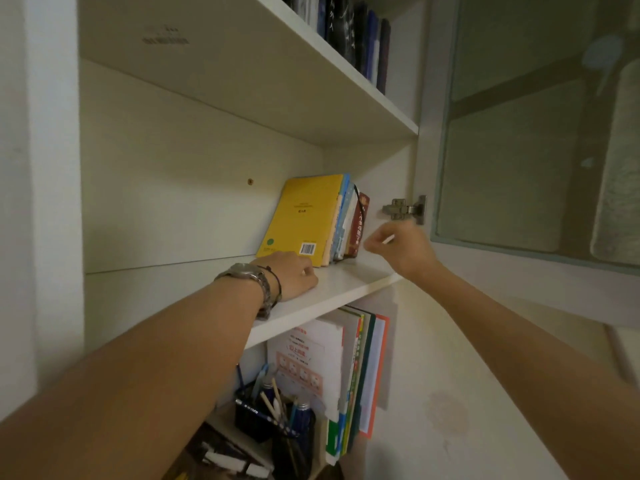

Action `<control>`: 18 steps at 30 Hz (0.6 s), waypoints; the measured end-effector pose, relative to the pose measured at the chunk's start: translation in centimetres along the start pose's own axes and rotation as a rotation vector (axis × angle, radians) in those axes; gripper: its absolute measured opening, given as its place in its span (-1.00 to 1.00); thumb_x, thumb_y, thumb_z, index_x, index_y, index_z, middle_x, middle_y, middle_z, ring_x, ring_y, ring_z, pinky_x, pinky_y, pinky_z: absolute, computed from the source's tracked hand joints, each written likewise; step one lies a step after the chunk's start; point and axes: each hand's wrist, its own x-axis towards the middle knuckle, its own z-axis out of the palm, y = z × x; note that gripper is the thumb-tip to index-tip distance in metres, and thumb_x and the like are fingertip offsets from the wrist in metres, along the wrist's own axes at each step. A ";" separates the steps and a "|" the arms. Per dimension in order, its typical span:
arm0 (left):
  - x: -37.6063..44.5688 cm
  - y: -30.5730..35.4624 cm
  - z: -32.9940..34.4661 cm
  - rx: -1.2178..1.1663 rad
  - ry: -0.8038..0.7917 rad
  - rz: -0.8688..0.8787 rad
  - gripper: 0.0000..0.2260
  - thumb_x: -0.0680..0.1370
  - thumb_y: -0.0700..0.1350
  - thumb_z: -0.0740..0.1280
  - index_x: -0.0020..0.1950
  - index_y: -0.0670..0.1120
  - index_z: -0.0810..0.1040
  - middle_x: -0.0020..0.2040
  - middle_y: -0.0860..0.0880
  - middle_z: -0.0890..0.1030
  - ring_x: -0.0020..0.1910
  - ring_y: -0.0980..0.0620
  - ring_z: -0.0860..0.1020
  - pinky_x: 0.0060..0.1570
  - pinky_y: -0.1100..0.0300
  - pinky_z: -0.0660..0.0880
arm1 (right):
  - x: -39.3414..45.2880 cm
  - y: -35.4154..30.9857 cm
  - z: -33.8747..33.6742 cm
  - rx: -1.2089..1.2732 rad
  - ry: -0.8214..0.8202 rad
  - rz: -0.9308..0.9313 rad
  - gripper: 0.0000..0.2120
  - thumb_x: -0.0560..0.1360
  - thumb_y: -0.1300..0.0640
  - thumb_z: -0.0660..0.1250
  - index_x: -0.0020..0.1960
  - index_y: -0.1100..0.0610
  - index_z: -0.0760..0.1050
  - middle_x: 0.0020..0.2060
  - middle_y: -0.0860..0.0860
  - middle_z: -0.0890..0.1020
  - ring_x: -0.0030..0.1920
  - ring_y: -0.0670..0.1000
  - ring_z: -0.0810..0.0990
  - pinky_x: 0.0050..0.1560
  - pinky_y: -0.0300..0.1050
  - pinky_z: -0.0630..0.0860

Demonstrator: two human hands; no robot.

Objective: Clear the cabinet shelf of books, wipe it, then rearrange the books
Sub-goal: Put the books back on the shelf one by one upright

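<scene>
A row of leaning books stands at the right end of the middle cabinet shelf [346,282], with a yellow book [301,220] on the outside and a red book [360,223] at the far right. A black wire bookend [358,206] hugs the red book. My left hand [294,275], with a watch on its wrist, rests on the shelf. Its fingers are curled and its knuckles sit at the yellow book's lower edge. My right hand [398,249] hovers just right of the red book, fingertips close to the bookend, pinching a thin white sliver [388,239].
The glass cabinet door [536,133] stands open on the right, its hinge [405,207] just above my right hand. Dark books [360,32] fill the shelf above. Below hang more books [346,368] and a pen holder [270,414].
</scene>
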 end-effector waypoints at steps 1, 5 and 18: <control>-0.1 0.1 -0.1 0.012 -0.003 0.003 -0.72 0.62 0.06 0.13 0.22 -0.01 0.49 0.24 -0.07 0.50 0.17 -0.08 0.47 0.16 0.07 0.44 | -0.9 0.1 -0.8 -0.026 -0.003 0.003 -0.87 0.53 0.11 0.37 -0.06 0.14 0.66 -0.05 0.01 0.67 -0.08 -0.03 0.57 0.08 0.03 0.53; -0.7 0.7 -0.5 0.084 0.004 0.017 -0.74 0.63 0.04 0.11 0.18 -0.03 0.49 0.20 -0.07 0.52 0.13 -0.08 0.49 0.04 0.12 0.43 | -5.0 1.4 -3.3 -0.120 -0.006 0.021 -0.81 0.55 0.01 0.33 -0.02 0.10 0.65 -0.05 0.00 0.65 -0.05 0.02 0.58 0.01 -0.02 0.52; -6.4 8.9 -1.3 -0.379 0.247 0.203 -0.79 0.57 0.04 0.26 -0.01 -0.04 0.63 -0.04 -0.03 0.62 -0.02 -0.02 0.54 0.01 0.08 0.49 | -21.4 5.5 -10.4 -0.155 0.079 0.140 -0.79 0.49 0.07 0.40 0.11 0.03 0.52 -0.12 -0.07 0.61 -0.19 -0.06 0.57 -0.11 -0.14 0.48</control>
